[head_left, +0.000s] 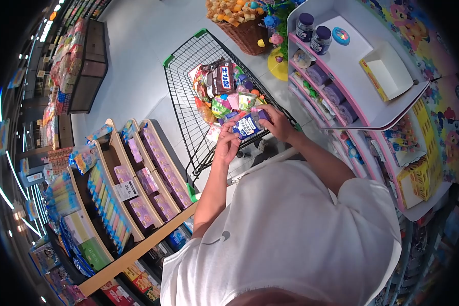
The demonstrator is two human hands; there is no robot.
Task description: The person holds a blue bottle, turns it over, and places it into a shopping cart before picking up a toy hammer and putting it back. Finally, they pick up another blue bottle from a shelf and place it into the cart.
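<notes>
Both of my hands hold a small dark-blue jar (246, 127) with a white-printed label, tilted on its side above the shopping cart's near end. My left hand (228, 145) pinches its left end with fingers closed. On the other side, my right hand (278, 123) wraps round the purple end, which looks like a lid. Below and beyond them, the black wire shopping cart (181, 97) with green corners holds several bagged snacks. Among these are a brown bag (221, 77) with a blue-and-white label and a green packet (221, 107).
At right, a pink-edged display shelf (352, 48) carries two similar purple-lidded jars (313, 33) and a cardboard box (389, 71). Stepped shelves (153, 178) of candy stand at left. A wicker basket (245, 38) of snacks is beyond the cart.
</notes>
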